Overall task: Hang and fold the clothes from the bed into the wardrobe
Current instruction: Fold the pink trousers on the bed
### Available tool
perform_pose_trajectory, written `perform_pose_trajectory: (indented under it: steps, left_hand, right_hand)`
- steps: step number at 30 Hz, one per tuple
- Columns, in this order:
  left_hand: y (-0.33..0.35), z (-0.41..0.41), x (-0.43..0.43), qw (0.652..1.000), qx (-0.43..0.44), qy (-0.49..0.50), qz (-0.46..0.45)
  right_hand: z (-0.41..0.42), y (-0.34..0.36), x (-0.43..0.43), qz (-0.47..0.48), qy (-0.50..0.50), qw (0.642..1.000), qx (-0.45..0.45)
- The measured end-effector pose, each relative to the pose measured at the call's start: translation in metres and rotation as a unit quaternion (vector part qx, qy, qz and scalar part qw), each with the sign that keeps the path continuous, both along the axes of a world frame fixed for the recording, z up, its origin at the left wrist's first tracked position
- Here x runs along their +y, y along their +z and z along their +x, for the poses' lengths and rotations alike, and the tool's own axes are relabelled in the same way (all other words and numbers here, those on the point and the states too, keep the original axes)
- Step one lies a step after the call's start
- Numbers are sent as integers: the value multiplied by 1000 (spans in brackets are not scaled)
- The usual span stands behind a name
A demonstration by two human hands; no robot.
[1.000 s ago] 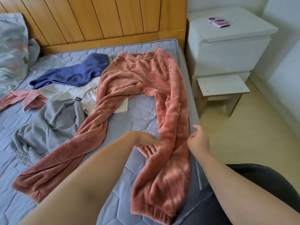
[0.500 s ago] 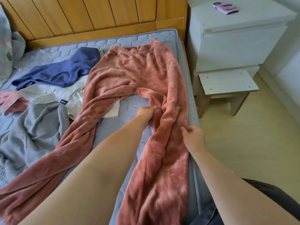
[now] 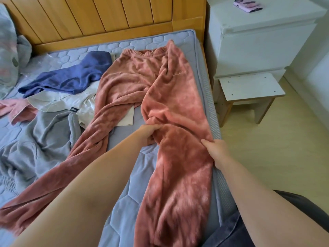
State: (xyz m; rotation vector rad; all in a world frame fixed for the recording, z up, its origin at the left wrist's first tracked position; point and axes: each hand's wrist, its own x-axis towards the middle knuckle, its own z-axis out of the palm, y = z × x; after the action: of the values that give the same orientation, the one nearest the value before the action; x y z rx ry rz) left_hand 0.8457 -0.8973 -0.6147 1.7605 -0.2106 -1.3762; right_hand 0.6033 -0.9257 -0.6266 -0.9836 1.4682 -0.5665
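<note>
Fuzzy pink trousers [image 3: 170, 97] lie spread on the blue quilted mattress [image 3: 128, 207], waistband toward the headboard. Their right leg runs along the mattress's right edge; the left leg trails off to the lower left. My left hand [image 3: 149, 133] grips the inner edge of the right leg, bunching the cloth. My right hand [image 3: 216, 148] pinches the same leg's outer edge at the mattress border. Left of the trousers lie a blue garment [image 3: 71, 77], a white garment [image 3: 58, 102], a grey garment [image 3: 41, 139] and a pink piece [image 3: 17, 109]. The wardrobe is out of sight.
A wooden headboard [image 3: 106, 16] closes off the far side. A white nightstand [image 3: 258, 41] with a phone [image 3: 248, 5] stands right of the bed, a small white stool [image 3: 249, 90] in front of it. Pale floor [image 3: 276, 148] lies to the right. A pillow [image 3: 8, 47] sits far left.
My left hand moved up the right trouser leg from under its lower part and now bunches its inner edge. My right hand took hold of the outer edge. The view shifted closer.
</note>
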Motion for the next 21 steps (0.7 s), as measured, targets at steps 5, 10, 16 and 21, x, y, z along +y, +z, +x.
perform_pose_trajectory:
  steps: [5,10,16,21]
  left_hand:
    - [-7,-8,28,989,97,104,-51]
    - [-5,-33,60,991,82,-77,-67]
    - [4,-37,111,961,121,-246,19]
    - [7,-45,147,951,-17,-303,55]
  right_hand:
    - [-9,6,7,65,-24,997,-40]
    - [-16,19,33,-9,115,991,61]
    - [-20,22,55,44,81,995,28]
    - [-19,27,77,-291,164,876,347]
